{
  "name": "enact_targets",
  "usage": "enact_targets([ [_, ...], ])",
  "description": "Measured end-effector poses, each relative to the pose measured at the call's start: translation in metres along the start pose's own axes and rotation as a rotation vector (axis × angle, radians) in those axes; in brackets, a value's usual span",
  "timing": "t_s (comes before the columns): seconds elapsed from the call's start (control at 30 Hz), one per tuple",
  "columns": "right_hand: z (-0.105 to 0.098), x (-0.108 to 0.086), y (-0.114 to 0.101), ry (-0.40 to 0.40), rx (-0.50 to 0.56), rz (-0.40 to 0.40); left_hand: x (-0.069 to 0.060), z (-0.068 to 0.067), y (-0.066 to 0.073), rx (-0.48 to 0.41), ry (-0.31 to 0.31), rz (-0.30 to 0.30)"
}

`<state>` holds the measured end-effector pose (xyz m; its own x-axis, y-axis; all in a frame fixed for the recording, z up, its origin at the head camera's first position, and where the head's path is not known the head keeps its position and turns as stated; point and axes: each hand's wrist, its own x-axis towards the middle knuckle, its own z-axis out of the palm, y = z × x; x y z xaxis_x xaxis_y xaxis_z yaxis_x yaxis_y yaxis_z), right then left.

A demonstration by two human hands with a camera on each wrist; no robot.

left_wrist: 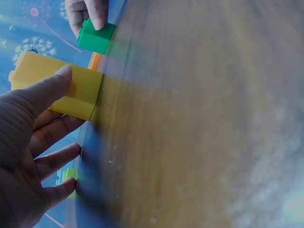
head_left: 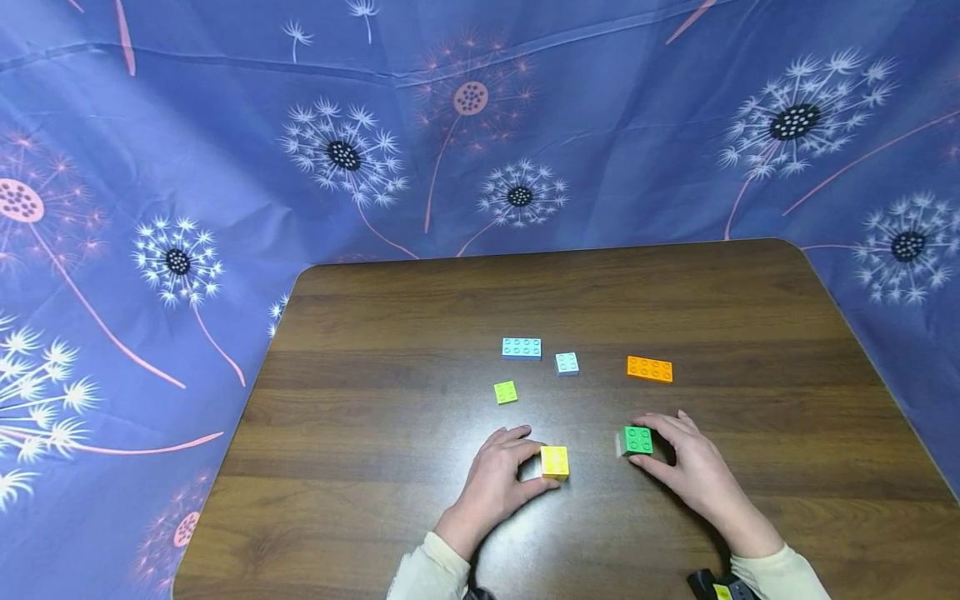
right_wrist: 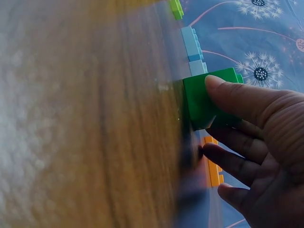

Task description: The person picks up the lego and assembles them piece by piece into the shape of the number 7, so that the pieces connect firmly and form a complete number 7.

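My left hand (head_left: pixel 495 479) pinches a yellow block (head_left: pixel 555 462) between thumb and fingers near the table's front. In the left wrist view the yellow block (left_wrist: pixel 78 88) shows a seam across it, like two stacked bricks, with the thumb on its near side. To the right, my right hand (head_left: pixel 701 471) grips a green block (head_left: pixel 638 440) by its sides. The right wrist view has the green block (right_wrist: pixel 209 97) under the thumb, its base at the tabletop. A stretch of table separates the two blocks.
Behind the hands lie a lime brick (head_left: pixel 506 392), a long light blue brick (head_left: pixel 522 348), a small light blue brick (head_left: pixel 567 363) and a long orange brick (head_left: pixel 649 369). A blue patterned cloth (head_left: pixel 615 167) hangs behind the wooden table (head_left: pixel 360 375).
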<state>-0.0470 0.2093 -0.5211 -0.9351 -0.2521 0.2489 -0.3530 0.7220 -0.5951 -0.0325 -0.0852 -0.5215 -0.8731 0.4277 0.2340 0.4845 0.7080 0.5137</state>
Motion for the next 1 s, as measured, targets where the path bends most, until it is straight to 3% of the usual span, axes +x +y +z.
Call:
enact_targets([
  [0.43, -0.0001, -0.0015, 0.0012, -0.005, -0.022, 0.015, 0.0006, -0.0004, -0.0001, 0.002, -0.004, -0.002],
  [0.73, 0.0002, -0.0006, 0.0037, 0.053, -0.051, -0.016, 0.0007, 0.0003, -0.0006, -0.006, 0.001, 0.0],
  [1.0, -0.0015, -0.0016, 0.0004, 0.053, -0.043, 0.027, 0.0004, 0.0012, -0.0013, 0.002, 0.008, 0.007],
])
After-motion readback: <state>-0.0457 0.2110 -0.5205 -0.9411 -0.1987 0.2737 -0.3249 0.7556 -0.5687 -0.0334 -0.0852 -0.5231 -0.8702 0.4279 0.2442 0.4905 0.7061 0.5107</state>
